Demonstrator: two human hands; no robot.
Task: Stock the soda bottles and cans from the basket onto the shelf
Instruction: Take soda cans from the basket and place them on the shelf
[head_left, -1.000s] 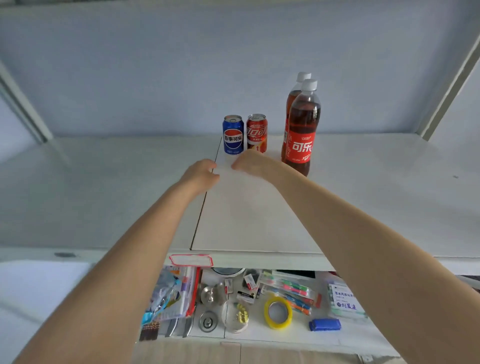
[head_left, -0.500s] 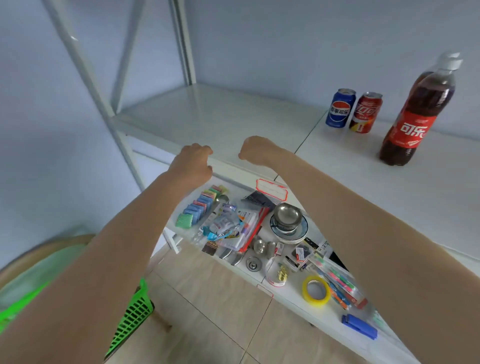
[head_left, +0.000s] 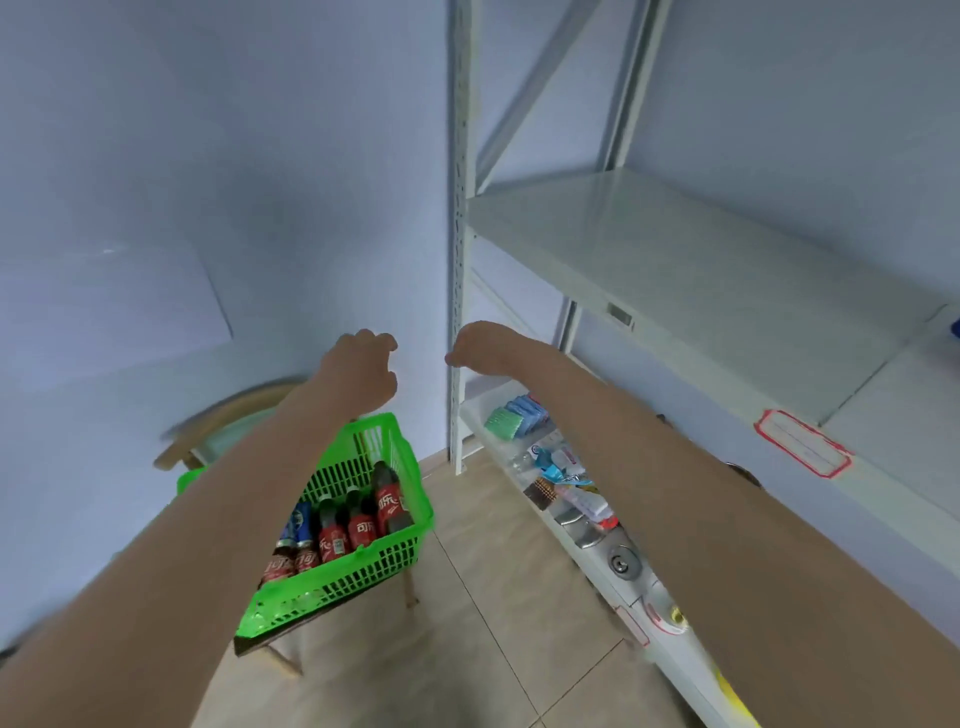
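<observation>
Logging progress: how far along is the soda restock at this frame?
Done: nothing verifiable here; the visible stretch of shelf is bare. In hand: nothing, as the left hand and right hand are both loosely curled and empty, above the green basket. Left: several red-labelled cola bottles and a blue can lie in the basket.

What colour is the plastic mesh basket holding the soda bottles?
Bright green plastic mesh basket, seen in the head view.

You have one view, worn on your head, looking forward and steeply down: the green basket (head_left: 332, 545) sits near at 7 o'clock, the shelf (head_left: 701, 270) runs off toward 2 o'clock.
</observation>
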